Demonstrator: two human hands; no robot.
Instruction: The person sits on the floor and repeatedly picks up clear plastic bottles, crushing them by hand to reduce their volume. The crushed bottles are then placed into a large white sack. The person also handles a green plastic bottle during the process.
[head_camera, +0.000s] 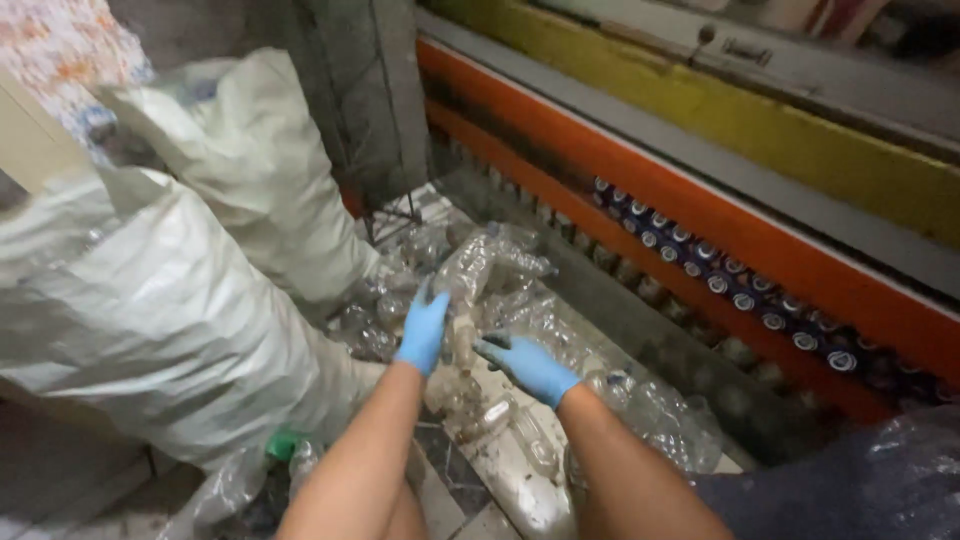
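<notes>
Both my hands wear blue gloves and reach into a heap of crushed clear plastic bottles (500, 300) on a dirty tiled floor. My left hand (424, 330) grips a crumpled clear bottle (478, 268) lifted above the heap. My right hand (528, 366) is just below and to the right, fingers pointing left toward the same bottle; whether it holds anything is unclear.
Two large stuffed white sacks (160, 310) (265, 170) stand at the left. An orange and yellow machine frame (720, 220) runs along the right, with a row of blue-capped bottles (720, 280) under it. More flattened bottles (520, 450) lie between my arms. A dark bag (870, 480) sits at bottom right.
</notes>
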